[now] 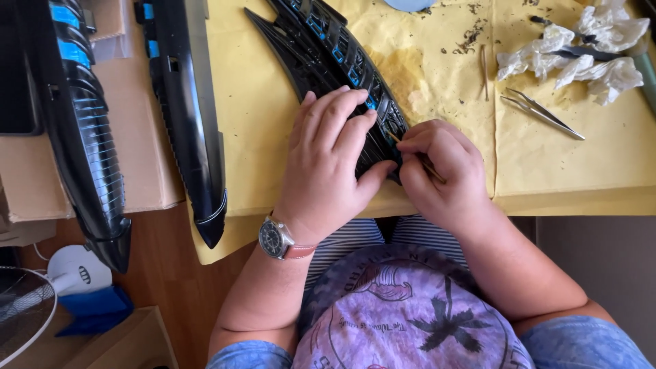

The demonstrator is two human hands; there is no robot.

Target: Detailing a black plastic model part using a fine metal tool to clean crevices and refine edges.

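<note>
Head view: the left hand [328, 157] is lying flat with fingers spread over the near end of a long black ribbed model hull piece with blue windows [328, 48], pressing it down on the yellow paper [444, 89] covering the bench. The right hand [437, 167] is curling shut around a thin wooden stick [427, 164], its tip touching the hull just beside the left fingertips. Two more black hull sections are sitting off to the left, one [188, 116] half on the paper, the other [85, 137] on cardboard [147, 137]. Metal tweezers [540, 113] and crumpled white tissue [588, 51] are lying well apart at the right.
</note>
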